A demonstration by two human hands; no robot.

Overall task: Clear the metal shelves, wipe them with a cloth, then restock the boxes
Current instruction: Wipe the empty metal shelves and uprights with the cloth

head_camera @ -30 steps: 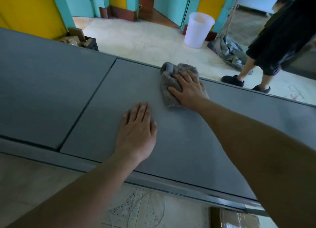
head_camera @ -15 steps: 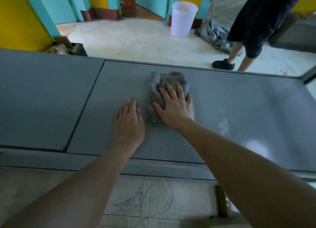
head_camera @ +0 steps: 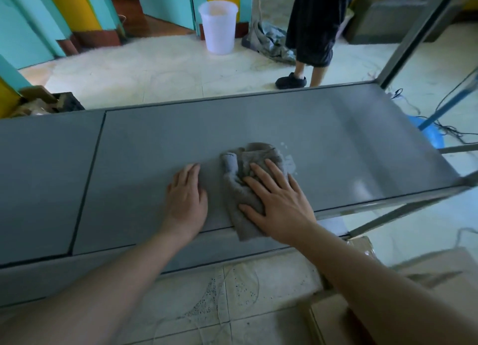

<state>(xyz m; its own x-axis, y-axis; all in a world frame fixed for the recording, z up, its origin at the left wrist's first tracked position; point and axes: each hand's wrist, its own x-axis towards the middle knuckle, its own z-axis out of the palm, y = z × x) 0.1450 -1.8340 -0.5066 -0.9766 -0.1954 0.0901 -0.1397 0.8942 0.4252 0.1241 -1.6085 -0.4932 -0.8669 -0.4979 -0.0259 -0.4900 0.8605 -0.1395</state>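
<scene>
Right hand (head_camera: 278, 205) flat, fingers straight and spread, pressing the grey cloth (head_camera: 245, 186) onto the metal shelf (head_camera: 336, 142); cloth crumpled, its near end overhanging the shelf's front edge; left hand (head_camera: 186, 197) just beside the cloth, palm down on the shelf, fingers straight and together, holding nothing; pale smears on shelf beside cloth; white bucket (head_camera: 218, 26) on floor beyond.

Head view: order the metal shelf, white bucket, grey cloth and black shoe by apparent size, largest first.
1. metal shelf
2. grey cloth
3. white bucket; farther away, so true size is unsure
4. black shoe
</scene>
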